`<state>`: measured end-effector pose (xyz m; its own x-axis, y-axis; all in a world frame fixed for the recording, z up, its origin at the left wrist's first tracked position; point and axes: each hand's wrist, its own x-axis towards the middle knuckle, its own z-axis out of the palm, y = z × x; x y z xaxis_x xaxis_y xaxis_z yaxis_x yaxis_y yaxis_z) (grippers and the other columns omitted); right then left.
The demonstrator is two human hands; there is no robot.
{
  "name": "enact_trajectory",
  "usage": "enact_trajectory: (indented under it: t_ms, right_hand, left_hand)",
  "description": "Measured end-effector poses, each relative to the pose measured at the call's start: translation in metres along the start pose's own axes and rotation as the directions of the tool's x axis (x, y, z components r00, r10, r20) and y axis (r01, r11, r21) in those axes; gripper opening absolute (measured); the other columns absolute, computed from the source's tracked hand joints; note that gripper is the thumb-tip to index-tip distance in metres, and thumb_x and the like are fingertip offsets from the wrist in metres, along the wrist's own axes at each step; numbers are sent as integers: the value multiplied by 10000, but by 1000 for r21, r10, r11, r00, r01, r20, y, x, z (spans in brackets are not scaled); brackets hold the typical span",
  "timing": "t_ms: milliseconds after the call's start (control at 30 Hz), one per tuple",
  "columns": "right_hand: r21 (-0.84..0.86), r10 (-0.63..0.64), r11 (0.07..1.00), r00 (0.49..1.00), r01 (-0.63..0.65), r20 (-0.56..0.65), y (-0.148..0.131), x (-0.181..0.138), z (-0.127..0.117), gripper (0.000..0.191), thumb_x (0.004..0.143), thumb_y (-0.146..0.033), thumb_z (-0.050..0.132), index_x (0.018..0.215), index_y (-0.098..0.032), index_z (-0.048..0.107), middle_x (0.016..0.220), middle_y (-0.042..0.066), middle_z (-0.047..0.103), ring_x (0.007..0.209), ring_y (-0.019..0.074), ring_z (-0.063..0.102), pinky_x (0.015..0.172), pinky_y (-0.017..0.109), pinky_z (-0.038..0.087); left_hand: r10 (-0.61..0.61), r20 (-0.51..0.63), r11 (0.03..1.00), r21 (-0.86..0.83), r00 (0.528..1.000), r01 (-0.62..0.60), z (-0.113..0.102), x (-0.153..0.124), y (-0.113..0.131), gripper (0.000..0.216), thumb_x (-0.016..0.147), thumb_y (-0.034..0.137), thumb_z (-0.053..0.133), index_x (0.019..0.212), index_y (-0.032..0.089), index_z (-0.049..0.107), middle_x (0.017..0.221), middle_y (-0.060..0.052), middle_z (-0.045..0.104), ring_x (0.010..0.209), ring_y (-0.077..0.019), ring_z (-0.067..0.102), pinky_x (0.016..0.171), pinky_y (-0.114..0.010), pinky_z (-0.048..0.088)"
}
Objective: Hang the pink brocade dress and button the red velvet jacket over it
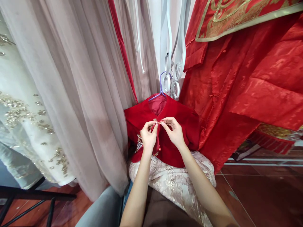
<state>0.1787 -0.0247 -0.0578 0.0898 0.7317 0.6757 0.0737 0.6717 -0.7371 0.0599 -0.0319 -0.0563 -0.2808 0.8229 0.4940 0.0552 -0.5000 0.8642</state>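
Observation:
A small red velvet jacket point(182, 126) hangs in front of me on a purple hanger point(162, 86), over a pale gold brocade skirt point(175, 183). My left hand point(148, 136) pinches the left front edge of the jacket near the collar. My right hand point(174, 130) pinches the opposite edge. The fingertips of both hands meet at a small beaded clasp point(158, 121) at the neckline. A beaded tassel ornament point(139, 142) hangs on the jacket just left of my left hand.
Sheer beige curtain fabric point(78, 94) hangs to the left, next to a white sequinned gown point(21, 126). A large red satin robe with gold trim point(248, 78) hangs to the right. A white scrolled metal rack point(175, 72) stands behind the jacket. Reddish floor tiles lie below.

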Motion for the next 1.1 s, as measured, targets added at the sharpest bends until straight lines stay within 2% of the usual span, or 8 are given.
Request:
enact_trajectory:
  t_ms: [100,233,367,500,600,667,833,1100]
  right_hand:
    - [-104,-54,993,997,60,58,-8,3,-1,141,854,-279,585,965,-218,645,955,42,678,891,175,645,859,327,512]
    - [-223,-109,967,990,126,89,-16,8,-3,161,876,-270,551,969,-223,674,956,44,689,881,178,652,828,318,524]
    - [-272,-149,946,982,176,118,-16,13,-6,164,878,-252,551,960,-227,690,952,44,699,883,182,656,816,312,528]
    - [-277,-164,939,973,204,161,-11,17,-9,169,873,-252,563,967,-235,702,950,37,709,877,185,664,810,313,535]
    - [-275,-163,939,971,206,174,-7,19,-10,178,871,-258,569,984,-242,705,963,32,712,879,184,667,819,315,538]
    - [-273,-160,940,971,205,176,-5,20,-10,181,870,-256,572,989,-243,708,968,31,713,883,183,668,827,316,537]
    - [-272,-149,944,975,189,163,-2,21,-8,175,864,-260,583,976,-248,716,966,28,718,883,185,672,830,322,540]
    - [-214,-95,968,982,129,163,2,24,-12,186,835,-310,613,960,-230,726,959,38,728,885,193,684,840,325,550]
  left_hand:
    - [11,25,1000,14,1000,-12,-2,2,0,110,757,205,627,848,144,636,892,-73,704,850,-173,663,851,-317,508]
    - [40,116,996,71,992,-49,-6,6,0,112,780,208,592,871,153,629,913,-72,695,864,-175,654,857,-325,501]
    - [82,238,970,204,968,-132,-12,15,6,94,769,205,595,852,160,602,851,-54,667,780,-152,634,741,-280,515]
    - [160,436,858,383,886,-343,-21,34,14,104,784,276,614,799,175,592,764,-19,642,675,-128,594,656,-246,488]
    - [176,568,782,415,804,-465,-27,48,16,135,802,316,613,796,182,599,756,-13,655,668,-132,606,636,-237,477]
    - [165,623,769,404,765,-495,-30,55,16,158,805,341,620,804,183,612,785,-23,683,702,-147,635,652,-242,483]
    - [117,684,824,338,720,-455,-32,67,11,207,774,384,662,778,177,648,775,-41,719,730,-184,681,656,-250,499]
    - [49,743,931,208,668,-300,-28,80,7,245,721,369,704,715,129,657,722,-67,714,638,-166,662,575,-230,484]
